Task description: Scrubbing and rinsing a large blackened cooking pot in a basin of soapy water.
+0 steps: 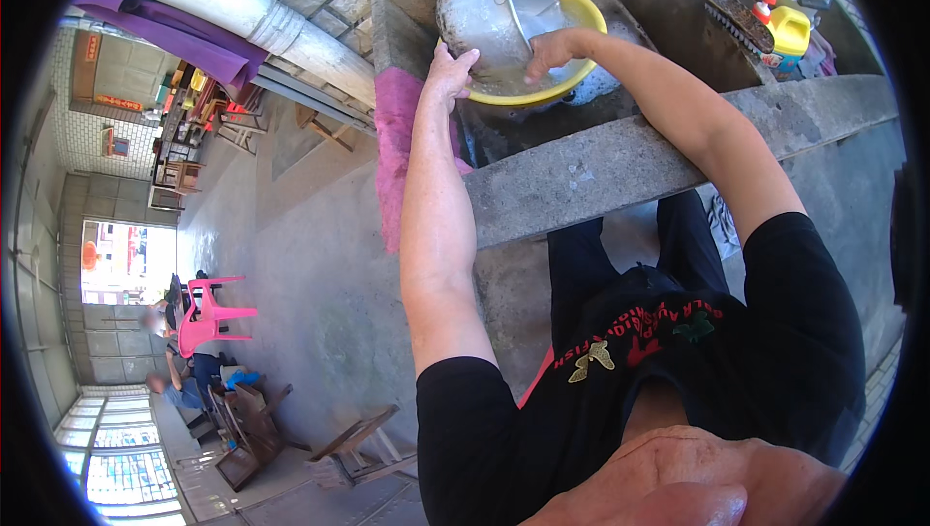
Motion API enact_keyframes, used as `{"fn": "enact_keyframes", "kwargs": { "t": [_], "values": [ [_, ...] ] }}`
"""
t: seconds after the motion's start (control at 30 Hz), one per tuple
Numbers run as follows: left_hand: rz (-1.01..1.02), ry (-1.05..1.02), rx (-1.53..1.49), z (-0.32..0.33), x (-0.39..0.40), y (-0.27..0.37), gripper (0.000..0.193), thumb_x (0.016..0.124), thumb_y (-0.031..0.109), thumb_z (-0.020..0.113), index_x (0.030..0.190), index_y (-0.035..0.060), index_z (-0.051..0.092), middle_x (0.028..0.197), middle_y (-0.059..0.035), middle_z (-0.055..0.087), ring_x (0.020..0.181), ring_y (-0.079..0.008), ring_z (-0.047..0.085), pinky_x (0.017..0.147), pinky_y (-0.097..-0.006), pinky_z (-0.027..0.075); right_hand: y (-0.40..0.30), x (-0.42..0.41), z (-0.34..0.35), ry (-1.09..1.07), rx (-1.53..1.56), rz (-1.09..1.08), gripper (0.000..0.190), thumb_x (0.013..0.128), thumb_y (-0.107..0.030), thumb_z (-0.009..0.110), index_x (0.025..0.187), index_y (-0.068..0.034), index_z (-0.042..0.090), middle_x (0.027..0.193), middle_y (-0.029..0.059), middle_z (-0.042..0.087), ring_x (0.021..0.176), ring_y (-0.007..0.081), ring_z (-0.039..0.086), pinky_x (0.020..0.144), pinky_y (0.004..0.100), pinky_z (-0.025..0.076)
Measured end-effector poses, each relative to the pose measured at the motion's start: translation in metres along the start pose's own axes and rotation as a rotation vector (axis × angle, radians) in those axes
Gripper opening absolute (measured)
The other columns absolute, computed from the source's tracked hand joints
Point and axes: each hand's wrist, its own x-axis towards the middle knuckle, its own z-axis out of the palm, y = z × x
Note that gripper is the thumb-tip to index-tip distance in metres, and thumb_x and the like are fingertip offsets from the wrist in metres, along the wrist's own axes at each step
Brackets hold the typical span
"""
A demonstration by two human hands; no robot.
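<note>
A dented aluminium pot (pixel 476 17) with a sooty base lies tilted in a yellow plastic basin (pixel 581 83), its mouth facing right. A wire bail handle (pixel 519 14) hangs across the opening. My left hand (pixel 452 74) bears against the lower side of the pot near its base, thumb apart from the fingers. At the pot's lower rim, my right hand (pixel 558 54) has its fingers bent around the edge. Cloudy water (pixel 508 79) stands in the basin below both hands, and some fingertips are hidden.
The concrete sink (pixel 581 170) surrounds the basin, with suds (pixel 603 86) beside it. A pink towel (pixel 396 155) drapes over its left edge. On the right are a scrub brush (pixel 737 17) and a yellow bottle (pixel 788 32). People sit near a pink chair (pixel 207 315).
</note>
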Motion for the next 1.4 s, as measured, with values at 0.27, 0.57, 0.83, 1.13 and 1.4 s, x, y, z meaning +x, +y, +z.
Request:
{"fn": "enact_keyframes", "kwargs": {
  "t": [0.27,0.57,0.83,1.13,1.4],
  "values": [
    [0.289,0.4,-0.18,-0.01,0.023,-0.015,0.063,0.091,0.033,0.061,0.139,0.0015,0.036,0.122,-0.0171,0.056,0.106,-0.0248,0.056,0.089,-0.0377,0.047,-0.04,0.011,-0.011,0.579,0.879,-0.4,0.056,0.079,-0.034,0.07,0.122,-0.002,0.054,0.097,0.0084,0.059,0.08,0.0168,0.057,0.072,0.0308,0.05],
    [-0.173,0.261,-0.141,-0.004,0.012,-0.007,0.076,0.092,0.04,0.055,0.142,-0.0005,0.015,0.139,-0.0267,0.038,0.117,-0.0466,0.051,0.094,-0.06,0.042,-0.034,-0.006,-0.074,0.557,1.578,-0.991,0.067,0.081,-0.003,0.064,0.139,-0.011,0.031,0.116,0.0203,0.055,0.115,0.0343,0.056,0.093,0.0473,0.046],
    [-0.057,0.119,-0.325,-0.009,0.011,-0.008,0.074,0.094,0.031,0.056,0.141,0.0022,0.007,0.138,-0.0318,0.034,0.109,-0.0528,0.052,0.085,-0.0617,0.048,0.009,-0.011,-0.038,0.208,0.081,-0.194,0.061,0.076,-0.015,0.068,0.133,-0.001,0.047,0.113,0.0144,0.063,0.103,0.0253,0.061,0.095,0.038,0.046],
    [0.067,0.418,0.126,-0.011,0.028,-0.021,0.06,0.088,0.03,0.06,0.139,0.0061,0.039,0.136,-0.0264,0.043,0.114,-0.0378,0.054,0.088,-0.0419,0.05,-0.028,-0.011,-0.009,0.039,-0.113,-0.169,0.058,0.085,-0.019,0.059,0.138,-0.003,0.041,0.123,0.0191,0.059,0.113,0.0294,0.055,0.099,0.0381,0.04],
    [0.069,0.28,0.058,-0.007,0.011,-0.008,0.055,0.089,0.04,0.057,0.125,0.0006,0.046,0.126,-0.0289,0.049,0.1,-0.035,0.062,0.073,-0.0376,0.054,-0.068,-0.015,0.022,0.121,-0.498,0.017,0.061,0.091,-0.044,0.055,0.132,0.0,0.046,0.127,0.0213,0.056,0.115,0.0369,0.056,0.094,0.0468,0.044]
  ]
}}
